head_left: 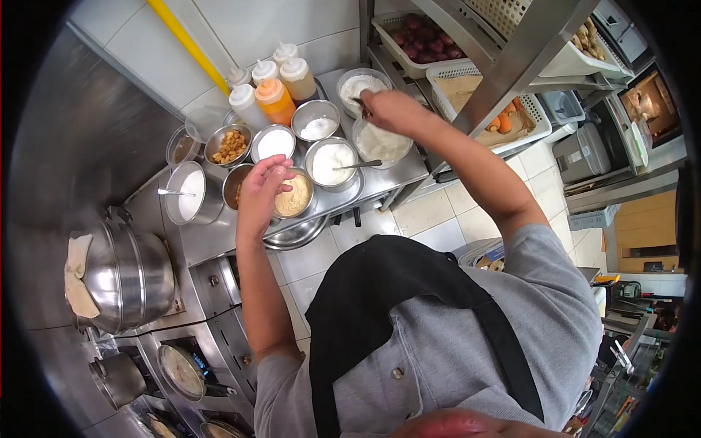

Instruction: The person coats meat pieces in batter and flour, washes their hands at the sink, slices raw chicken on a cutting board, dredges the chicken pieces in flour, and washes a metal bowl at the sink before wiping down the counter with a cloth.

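Observation:
My right hand (394, 112) is closed round a spoon (357, 100) whose far end dips into a round tub of white powder (359, 84). A second tub of white powder (383, 143) sits just below that hand. My left hand (264, 188) is raised over the steel bowls, its fingers loosely bent and nothing visible in them. Beside it is a bowl of pale yellow powder (294, 197), and another bowl behind it is partly hidden. Near the middle, a bowl of white powder (332, 162) has a spoon (361, 165) resting in it.
Several squeeze bottles (274, 101) stand against the wall, near a bowl of browned cubes (230, 146). A steel pot of white grains (191, 193) holds a spoon. Shelving (522, 62) with vegetable baskets rises at right. At lower left, a pan (181, 371) sits over a blue flame.

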`<state>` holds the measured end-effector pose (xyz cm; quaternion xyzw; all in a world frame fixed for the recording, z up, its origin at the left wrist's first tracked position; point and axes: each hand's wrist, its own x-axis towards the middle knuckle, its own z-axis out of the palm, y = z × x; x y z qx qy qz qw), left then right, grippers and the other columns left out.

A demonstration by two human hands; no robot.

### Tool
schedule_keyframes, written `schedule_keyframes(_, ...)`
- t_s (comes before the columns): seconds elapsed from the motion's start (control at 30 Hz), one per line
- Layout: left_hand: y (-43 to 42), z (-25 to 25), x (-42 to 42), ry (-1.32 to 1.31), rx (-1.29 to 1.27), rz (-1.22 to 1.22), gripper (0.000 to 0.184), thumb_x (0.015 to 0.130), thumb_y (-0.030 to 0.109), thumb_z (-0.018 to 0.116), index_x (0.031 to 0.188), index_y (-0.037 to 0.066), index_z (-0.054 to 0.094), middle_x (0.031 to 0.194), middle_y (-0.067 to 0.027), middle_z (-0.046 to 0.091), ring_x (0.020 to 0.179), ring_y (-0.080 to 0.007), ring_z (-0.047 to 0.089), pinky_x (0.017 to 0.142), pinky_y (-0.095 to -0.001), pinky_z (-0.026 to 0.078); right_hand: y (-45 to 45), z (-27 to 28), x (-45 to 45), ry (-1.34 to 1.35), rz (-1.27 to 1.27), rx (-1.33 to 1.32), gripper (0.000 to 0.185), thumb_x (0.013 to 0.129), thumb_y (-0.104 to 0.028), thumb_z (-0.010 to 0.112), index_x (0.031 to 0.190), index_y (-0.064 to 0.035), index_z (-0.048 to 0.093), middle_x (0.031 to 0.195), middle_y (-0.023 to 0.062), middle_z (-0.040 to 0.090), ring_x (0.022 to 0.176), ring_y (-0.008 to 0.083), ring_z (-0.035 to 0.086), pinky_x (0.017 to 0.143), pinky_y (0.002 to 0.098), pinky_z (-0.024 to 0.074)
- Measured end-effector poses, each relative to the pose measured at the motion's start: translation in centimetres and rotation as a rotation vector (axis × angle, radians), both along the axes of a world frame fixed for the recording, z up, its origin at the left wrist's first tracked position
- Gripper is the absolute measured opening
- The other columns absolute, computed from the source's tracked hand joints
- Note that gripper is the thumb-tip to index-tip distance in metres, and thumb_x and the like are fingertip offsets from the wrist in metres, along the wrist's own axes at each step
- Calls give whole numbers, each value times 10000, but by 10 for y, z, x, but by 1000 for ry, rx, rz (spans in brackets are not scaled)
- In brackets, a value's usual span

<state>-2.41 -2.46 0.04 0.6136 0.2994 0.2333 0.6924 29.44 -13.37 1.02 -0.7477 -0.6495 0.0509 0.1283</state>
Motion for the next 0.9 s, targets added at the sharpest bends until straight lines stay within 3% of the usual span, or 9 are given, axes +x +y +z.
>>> schedule_keyframes(0.07,-3,0,-1,-5,4,19,318,996,177,578,1262,3,578,1202,-94,660,1020,-153,650,810,-278,524,-4,-25,-8,49,14,-100,315,892,-263,621,1029,19,597,866,242,682,856,412,673,782,514,522)
schedule_keyframes(0.1,-4,-2,-2,-9,4,25,318,996,177,578,1262,3,578,1202,-94,660,1020,-153,650,810,-278,524,-7,-57,-2,124,139,-14,303,885,-261,631,995,17,582,832,249,662,820,425,658,744,514,510)
schedule_keyframes(0.17,-7,-7,-6,-21,-30,25,316,998,172,572,1265,4,576,1190,-97,661,1025,-159,650,813,-282,525,-8,-99,-2,280,41,-175,308,897,-271,606,946,33,616,852,254,670,809,417,660,743,494,509)
schedule_keyframes(0.3,-9,-12,-17,2,-35,13,324,996,187,578,1265,5,577,1185,-95,658,1027,-166,650,819,-286,523,0,-118,0,348,-59,-181,304,900,-263,586,906,37,636,861,253,676,788,402,663,733,476,506)
schedule_keyframes(0.47,-8,-8,-25,15,-3,76,349,993,222,585,1268,7,575,1191,-93,652,1019,-169,649,824,-293,524,8,-105,11,406,2,-168,304,899,-261,601,918,40,637,787,221,669,727,343,668,693,449,511)
schedule_keyframes(0.6,-5,-9,-31,9,1,93,351,993,225,585,1270,9,575,1184,-92,656,1021,-170,649,827,-295,525,6,-30,14,530,-145,-55,318,864,-265,615,887,50,656,855,263,677,806,400,677,723,451,528)
schedule_keyframes(0.67,-4,-6,-31,-1,6,116,348,993,225,588,1268,12,578,1179,-87,659,1018,-173,650,826,-298,526,6,-13,23,366,-188,72,297,866,-257,639,926,33,649,857,252,677,815,401,673,721,466,524)
schedule_keyframes(0.77,-1,-8,-28,-5,-6,124,346,992,225,592,1264,12,581,1178,-88,659,1015,-174,651,821,-301,528,4,-36,29,219,-150,83,289,881,-254,640,981,17,639,891,250,677,845,403,669,742,481,521)
schedule_keyframes(0.9,-1,-8,-21,0,19,92,316,1011,173,545,1273,-3,566,1217,-118,644,1025,-195,652,836,-319,544,-5,-93,21,11,-208,-141,264,871,-220,651,1021,-4,629,990,236,695,940,397,679,798,490,534)
